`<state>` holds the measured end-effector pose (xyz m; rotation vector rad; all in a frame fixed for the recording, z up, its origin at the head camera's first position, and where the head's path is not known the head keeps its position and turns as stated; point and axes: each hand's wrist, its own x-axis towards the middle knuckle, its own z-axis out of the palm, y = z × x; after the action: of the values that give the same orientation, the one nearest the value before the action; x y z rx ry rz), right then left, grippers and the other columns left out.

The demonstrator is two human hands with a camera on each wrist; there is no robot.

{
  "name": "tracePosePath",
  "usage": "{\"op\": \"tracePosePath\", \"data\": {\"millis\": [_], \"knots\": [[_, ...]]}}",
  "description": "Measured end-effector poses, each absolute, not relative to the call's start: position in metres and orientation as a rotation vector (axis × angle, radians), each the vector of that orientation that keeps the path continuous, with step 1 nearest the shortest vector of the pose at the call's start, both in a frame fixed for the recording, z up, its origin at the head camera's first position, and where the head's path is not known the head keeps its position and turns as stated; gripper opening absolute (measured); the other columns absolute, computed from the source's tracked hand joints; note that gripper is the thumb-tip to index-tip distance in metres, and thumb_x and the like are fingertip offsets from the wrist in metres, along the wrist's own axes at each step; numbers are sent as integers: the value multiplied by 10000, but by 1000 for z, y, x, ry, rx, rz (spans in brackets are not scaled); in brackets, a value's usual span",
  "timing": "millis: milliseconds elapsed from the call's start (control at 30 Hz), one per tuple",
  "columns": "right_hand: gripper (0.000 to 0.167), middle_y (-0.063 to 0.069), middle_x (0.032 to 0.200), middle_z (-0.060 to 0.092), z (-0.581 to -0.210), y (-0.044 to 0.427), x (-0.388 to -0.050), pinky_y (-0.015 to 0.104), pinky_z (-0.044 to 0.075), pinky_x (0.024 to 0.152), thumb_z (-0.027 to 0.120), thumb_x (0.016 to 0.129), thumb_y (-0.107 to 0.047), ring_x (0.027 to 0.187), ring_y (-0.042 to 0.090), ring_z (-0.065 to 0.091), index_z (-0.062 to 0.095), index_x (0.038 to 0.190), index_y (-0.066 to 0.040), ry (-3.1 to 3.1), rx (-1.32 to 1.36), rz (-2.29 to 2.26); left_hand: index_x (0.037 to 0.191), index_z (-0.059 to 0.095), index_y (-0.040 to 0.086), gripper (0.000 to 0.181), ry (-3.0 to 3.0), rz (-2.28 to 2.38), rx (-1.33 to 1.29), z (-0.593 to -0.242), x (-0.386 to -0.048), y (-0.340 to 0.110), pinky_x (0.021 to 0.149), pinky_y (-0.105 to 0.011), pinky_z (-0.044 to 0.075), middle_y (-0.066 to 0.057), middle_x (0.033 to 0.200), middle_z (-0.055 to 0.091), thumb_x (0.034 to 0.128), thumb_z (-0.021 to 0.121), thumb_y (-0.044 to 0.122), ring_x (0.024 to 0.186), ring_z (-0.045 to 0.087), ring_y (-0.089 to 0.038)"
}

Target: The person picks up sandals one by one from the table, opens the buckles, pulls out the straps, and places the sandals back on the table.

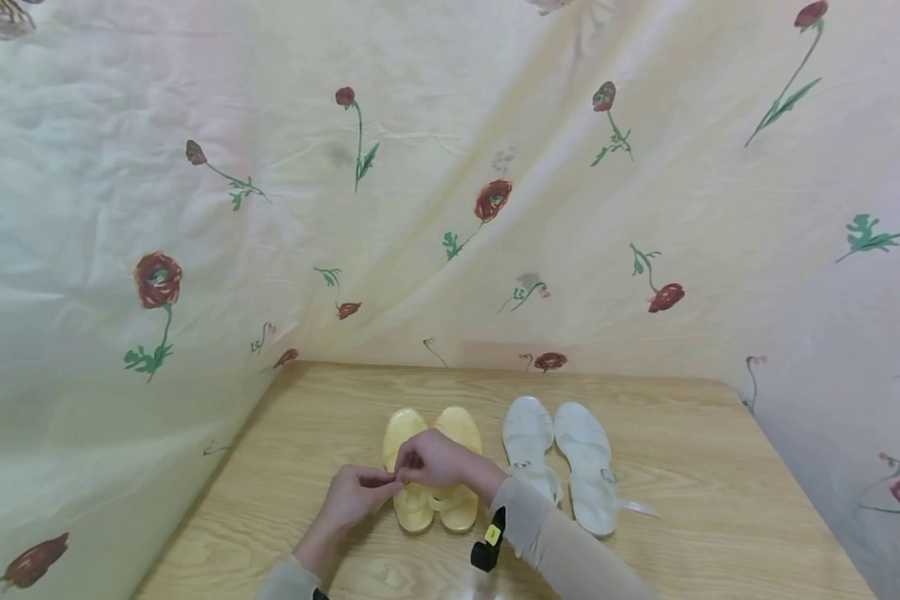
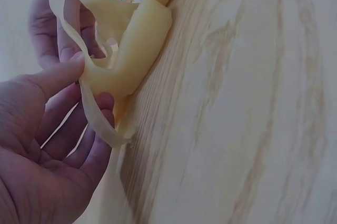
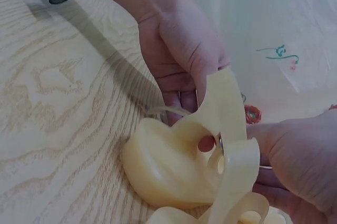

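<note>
Two yellow sandals (image 1: pixel 458 425) lie side by side on the table. Over the left one, both hands meet at its ankle strap. The left hand (image 1: pixel 352 498) pinches the strap (image 2: pixel 95 116) between thumb and fingers, as the left wrist view shows. From the other side the right hand (image 1: pixel 437 460) reaches across the sandals, its fingers at the strap near the left fingertips. In the right wrist view the right hand (image 3: pixel 181 45) is partly behind the yellow strap (image 3: pixel 229 108), so its exact hold is hidden.
A pair of white sandals (image 1: pixel 587 450) lies to the right of the yellow pair, one strap sticking out to the right. The wooden table (image 1: pixel 690 475) is bordered by a hanging flowered cloth (image 1: pixel 420 250) at the back and sides.
</note>
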<state>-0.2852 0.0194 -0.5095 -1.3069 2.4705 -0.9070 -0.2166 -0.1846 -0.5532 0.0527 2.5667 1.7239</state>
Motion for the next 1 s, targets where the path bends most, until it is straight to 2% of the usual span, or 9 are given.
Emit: {"op": "tracePosePath", "data": {"millis": [233,500,700,833,1000], "knots": [[72,-10,904,770,-515,17,-282,112,500,695,634,1055,-85,734,-67,540,698,1026,-98,2470,-1344,-844,975,844,41,190,2579,1689,58,-550,-219,-187,709,-190,571,-116,1002,831,844,902,165,852,737,-96],[55,15,937,756,-515,22,-277,130,522,728,608,1078,-116,784,-49,581,640,1040,-92,2499,-1283,-893,977,838,43,196,2593,1683,42,-547,-218,-184,728,-193,571,-119,1000,829,838,903,165,862,745,-118],[56,24,937,780,-513,26,-282,154,558,783,676,1029,-119,829,-27,642,719,1031,-85,2477,-1213,-1015,991,835,35,206,2596,1697,79,-546,-223,-181,751,-183,588,-143,1013,826,848,896,170,869,762,-139],[59,-20,905,794,-514,27,-283,143,564,787,742,997,-155,813,-46,661,780,978,-113,2473,-1160,-1052,1001,837,36,217,2610,1673,126,-548,-225,-181,773,-179,589,-143,1011,827,854,896,185,879,770,-139],[63,-52,925,795,-518,23,-279,125,556,800,731,1016,-166,831,-72,652,779,983,-143,2463,-1154,-1027,999,843,57,222,2605,1633,89,-549,-221,-186,768,-188,579,-124,993,831,836,909,192,882,759,-133]]}}
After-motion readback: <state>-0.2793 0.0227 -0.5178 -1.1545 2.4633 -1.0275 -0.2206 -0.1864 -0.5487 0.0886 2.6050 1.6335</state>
